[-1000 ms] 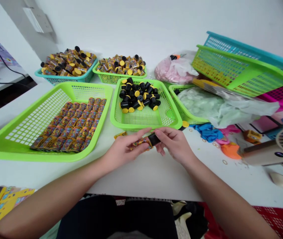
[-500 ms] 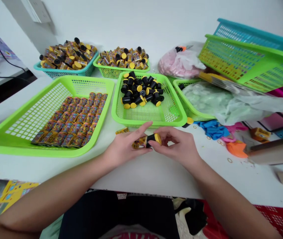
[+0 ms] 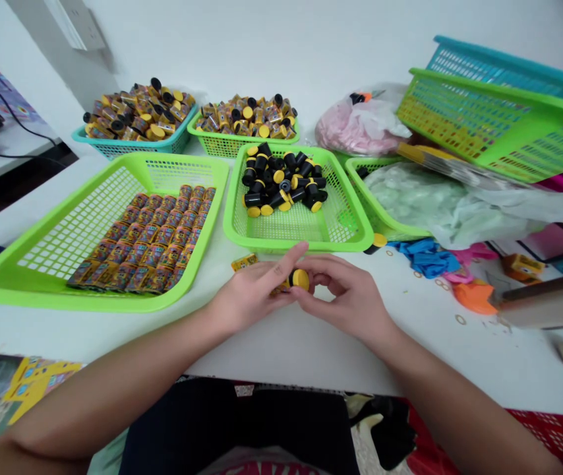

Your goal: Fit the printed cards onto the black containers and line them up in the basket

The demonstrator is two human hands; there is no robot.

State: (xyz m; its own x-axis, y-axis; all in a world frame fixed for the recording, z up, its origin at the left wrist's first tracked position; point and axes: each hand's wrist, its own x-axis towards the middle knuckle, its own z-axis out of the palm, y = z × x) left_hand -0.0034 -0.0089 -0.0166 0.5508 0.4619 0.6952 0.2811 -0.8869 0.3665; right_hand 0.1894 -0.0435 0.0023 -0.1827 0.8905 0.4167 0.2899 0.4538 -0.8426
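Above the front of the white table, my left hand (image 3: 254, 293) is closed around a small printed yellow sleeve, mostly covered by its fingers. A black canister with a yellow cap (image 3: 301, 280) sits at the sleeve's right end, only the cap and a narrow black band showing. The thumb and fingertips of my right hand (image 3: 348, 297) are closed at the cap. Behind my left hand lies a flat printed yellow piece (image 3: 244, 262). Just beyond both hands, a green basket (image 3: 296, 245) holds several loose black canisters with yellow caps (image 3: 281, 191).
Left, a large green basket (image 3: 59, 298) holds rows of printed canisters (image 3: 150, 234). Blue (image 3: 113, 148) and green (image 3: 235, 144) baskets behind are heaped with more. Right are plastic bags (image 3: 420, 191), stacked baskets (image 3: 513, 122), blue scraps (image 3: 422, 256) and a beige device (image 3: 543, 303).
The black canister has gone further into the printed sleeve, so less of its black side shows. My right hand has moved slightly left, toward my left hand. The view has shifted a little.
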